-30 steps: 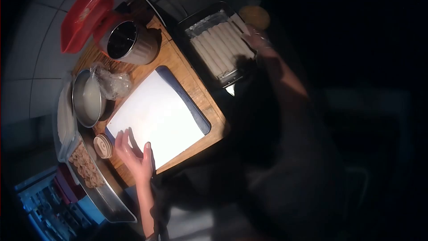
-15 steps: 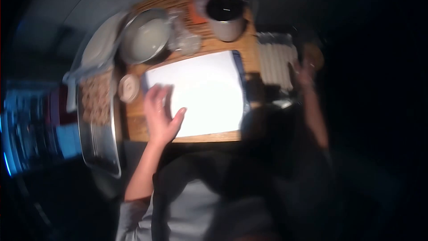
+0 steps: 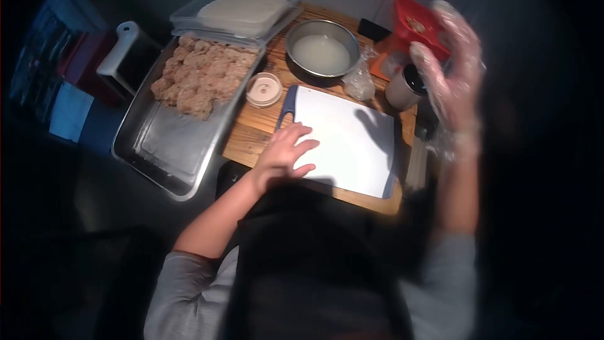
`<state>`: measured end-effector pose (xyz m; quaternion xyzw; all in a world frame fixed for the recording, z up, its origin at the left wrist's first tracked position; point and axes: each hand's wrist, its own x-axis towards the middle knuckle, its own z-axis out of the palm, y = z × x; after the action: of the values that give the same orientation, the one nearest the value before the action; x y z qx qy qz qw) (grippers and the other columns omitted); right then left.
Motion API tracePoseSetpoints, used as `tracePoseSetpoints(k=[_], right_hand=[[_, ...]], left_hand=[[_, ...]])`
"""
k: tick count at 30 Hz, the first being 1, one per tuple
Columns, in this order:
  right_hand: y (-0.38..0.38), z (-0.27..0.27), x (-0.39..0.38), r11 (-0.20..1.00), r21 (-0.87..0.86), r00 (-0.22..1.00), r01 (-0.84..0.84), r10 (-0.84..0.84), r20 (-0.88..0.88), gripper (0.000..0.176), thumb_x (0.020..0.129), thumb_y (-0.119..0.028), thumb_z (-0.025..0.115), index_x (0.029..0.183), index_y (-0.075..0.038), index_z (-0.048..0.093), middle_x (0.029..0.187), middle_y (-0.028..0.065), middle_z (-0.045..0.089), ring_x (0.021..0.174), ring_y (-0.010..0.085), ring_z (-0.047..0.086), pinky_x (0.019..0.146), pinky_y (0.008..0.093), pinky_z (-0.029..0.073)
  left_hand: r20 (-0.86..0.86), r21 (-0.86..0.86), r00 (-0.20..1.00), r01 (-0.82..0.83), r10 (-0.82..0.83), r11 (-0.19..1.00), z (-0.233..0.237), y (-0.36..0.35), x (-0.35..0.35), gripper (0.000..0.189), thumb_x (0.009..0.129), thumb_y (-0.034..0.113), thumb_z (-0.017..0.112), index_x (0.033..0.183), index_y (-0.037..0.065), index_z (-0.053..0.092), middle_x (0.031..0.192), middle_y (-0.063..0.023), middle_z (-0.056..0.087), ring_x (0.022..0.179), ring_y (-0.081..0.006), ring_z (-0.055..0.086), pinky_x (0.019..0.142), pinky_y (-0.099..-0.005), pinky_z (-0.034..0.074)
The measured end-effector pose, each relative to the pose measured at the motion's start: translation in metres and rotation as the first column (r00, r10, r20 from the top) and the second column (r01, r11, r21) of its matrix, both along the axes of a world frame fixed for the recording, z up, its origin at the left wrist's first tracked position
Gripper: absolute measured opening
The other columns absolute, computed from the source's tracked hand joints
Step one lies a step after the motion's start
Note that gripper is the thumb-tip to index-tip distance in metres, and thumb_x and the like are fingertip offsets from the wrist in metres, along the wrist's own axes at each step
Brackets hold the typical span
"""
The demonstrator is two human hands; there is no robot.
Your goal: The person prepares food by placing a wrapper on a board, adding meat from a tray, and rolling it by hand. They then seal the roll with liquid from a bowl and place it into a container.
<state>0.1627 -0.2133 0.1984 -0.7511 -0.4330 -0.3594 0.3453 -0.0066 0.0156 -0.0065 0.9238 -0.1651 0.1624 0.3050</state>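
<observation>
Pointing upward is the gloved right hand (image 3: 458, 82) — fingers (image 3: 452, 20) spread.

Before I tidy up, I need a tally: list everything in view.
Board: 1, white and blue, centre
Tray: 1, silver, left
Filling: 1 heap, pinkish, in tray
Box: 1, clear, behind tray
Sheets: uncounted, white, at box
Bowl: 1, grey, behind board, holding whitish liquid
Lid: 1, beige, left of board
Bag: 1, clear, beside bowl
Canister: 1, pale, right of bag
Basket: 1, red, back right
Table: 1, brown, under board
Strips: uncounted, pale, right of board
Leftmost things: uncounted, some bluish, blurred
Sleeves: 2, grey, bottom
Left hand: 1, bare, board's left edge
Right hand: 1, gloved, right
</observation>
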Motion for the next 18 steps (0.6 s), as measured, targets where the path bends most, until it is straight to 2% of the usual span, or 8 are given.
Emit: tracePoseSetpoints(k=[1, 2, 4, 6, 8, 13, 16, 18], right_hand=[[0.025, 0.006, -0.002, 0.998, -0.070, 0.998, 0.002, -0.006, -0.069, 0.050, 0.082, -0.029, 0.077, 0.128, -0.018, 0.060, 0.131, 0.0121, 0.055, 0.124, 0.0281, 0.053, 0.100, 0.0426, 0.048], [0.049, 0.005, 0.007, 0.979, -0.189, 0.996, 0.074, -0.065, 0.054, 0.048, 0.084, -0.034, 0.074, 0.127, -0.019, 0.061, 0.128, 0.0136, 0.056, 0.118, 0.0309, 0.057, 0.098, 0.0428, 0.050], [0.101, 0.000, 0.037, 0.948, -0.308, 0.979, -0.081, 0.133, 0.152, 0.041, 0.083, -0.031, 0.073, 0.119, -0.013, 0.065, 0.125, 0.0164, 0.058, 0.108, 0.0333, 0.062, 0.091, 0.0445, 0.052], [0.155, -0.010, 0.050, 0.916, -0.334, 0.975, -0.222, 0.202, -0.093, 0.034, 0.084, -0.027, 0.071, 0.112, -0.008, 0.068, 0.117, 0.0173, 0.063, 0.105, 0.0334, 0.064, 0.090, 0.0429, 0.052], [0.206, -0.020, 0.066, 0.887, -0.318, 0.893, -0.334, 0.190, -0.408, 0.031, 0.084, -0.024, 0.071, 0.109, -0.006, 0.069, 0.110, 0.0182, 0.067, 0.102, 0.0337, 0.065, 0.091, 0.0406, 0.051], [0.307, -0.083, 0.145, 0.767, -0.577, 0.889, -0.283, -0.017, -0.458, 0.034, 0.081, -0.021, 0.070, 0.112, -0.006, 0.069, 0.114, 0.0173, 0.068, 0.104, 0.0320, 0.066, 0.089, 0.0369, 0.052], [0.330, -0.108, 0.155, 0.715, -0.608, 0.873, -0.347, 0.009, -0.487, 0.034, 0.080, -0.025, 0.070, 0.109, -0.007, 0.070, 0.110, 0.0157, 0.070, 0.100, 0.0304, 0.067, 0.086, 0.0366, 0.052], [0.336, -0.107, 0.164, 0.720, -0.642, 0.865, -0.264, -0.118, -0.488, 0.033, 0.079, -0.025, 0.071, 0.107, -0.008, 0.070, 0.106, 0.0144, 0.071, 0.097, 0.0293, 0.068, 0.085, 0.0369, 0.053]], left_hand=[[-0.029, 0.006, 0.999, 0.034, -0.034, 0.999, 0.000, 0.002, -0.002, 0.050, 0.076, 0.025, 0.076, 0.122, 0.010, 0.061, 0.131, -0.0162, 0.052, 0.128, -0.0382, 0.044, 0.106, -0.0507, 0.037], [-0.061, 0.032, 0.998, 0.022, -0.020, 0.999, -0.003, 0.001, -0.002, 0.050, 0.079, 0.026, 0.074, 0.124, 0.011, 0.060, 0.136, -0.0162, 0.050, 0.131, -0.0374, 0.043, 0.107, -0.0511, 0.035], [-0.019, 0.052, 0.999, -0.025, 0.026, 0.998, -0.003, -0.005, -0.007, 0.048, 0.082, 0.029, 0.072, 0.125, 0.011, 0.060, 0.137, -0.0156, 0.050, 0.133, -0.0364, 0.041, 0.108, -0.0512, 0.034], [-0.021, 0.083, 0.997, -0.076, 0.078, 0.994, -0.001, -0.011, -0.011, 0.045, 0.086, 0.033, 0.066, 0.125, 0.011, 0.060, 0.138, -0.0141, 0.050, 0.137, -0.0344, 0.037, 0.110, -0.0499, 0.030], [-0.039, 0.140, 0.996, -0.073, 0.079, 0.987, 0.004, -0.013, -0.012, 0.046, 0.088, 0.036, 0.063, 0.126, 0.009, 0.059, 0.138, -0.0126, 0.050, 0.137, -0.0325, 0.036, 0.110, -0.0472, 0.029], [0.014, 0.149, 0.998, -0.065, 0.064, 0.987, 0.003, -0.005, -0.011, 0.041, 0.085, 0.033, 0.064, 0.117, 0.008, 0.062, 0.130, -0.0138, 0.054, 0.132, -0.0318, 0.040, 0.105, -0.0447, 0.033], [0.108, 0.150, 0.989, -0.116, 0.100, 0.982, -0.010, -0.008, -0.008, 0.032, 0.084, 0.032, 0.061, 0.106, 0.009, 0.065, 0.126, -0.0117, 0.056, 0.129, -0.0315, 0.043, 0.100, -0.0435, 0.037], [0.145, 0.155, 0.984, -0.127, 0.104, 0.980, -0.020, -0.010, -0.006, 0.029, 0.084, 0.031, 0.059, 0.104, 0.010, 0.065, 0.124, -0.0104, 0.057, 0.126, -0.0315, 0.044, 0.098, -0.0425, 0.038]])
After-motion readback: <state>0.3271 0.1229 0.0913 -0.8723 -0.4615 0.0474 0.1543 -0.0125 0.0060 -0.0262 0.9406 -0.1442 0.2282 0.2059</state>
